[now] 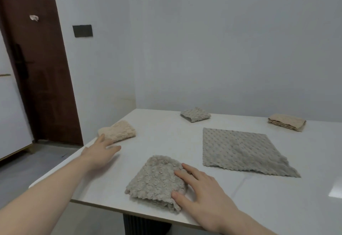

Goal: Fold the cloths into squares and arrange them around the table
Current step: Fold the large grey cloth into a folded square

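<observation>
A folded grey fluffy cloth [155,179] lies near the front edge of the white table [162,138]. My right hand [199,192] rests flat on its right side, fingers straight. My left hand [100,151] hovers open over the table's left edge, fingers stretched toward a folded beige cloth [117,130] just beyond them. A larger grey cloth [240,151] lies spread flat in the middle. A folded grey cloth [195,114] sits at the far edge, and a folded beige cloth [286,122] at the far right.
The table stands in a corner of white walls. A dark brown door [33,64] is at the left, with grey floor [27,166] below it. The table's dark pedestal [144,225] shows under the front edge.
</observation>
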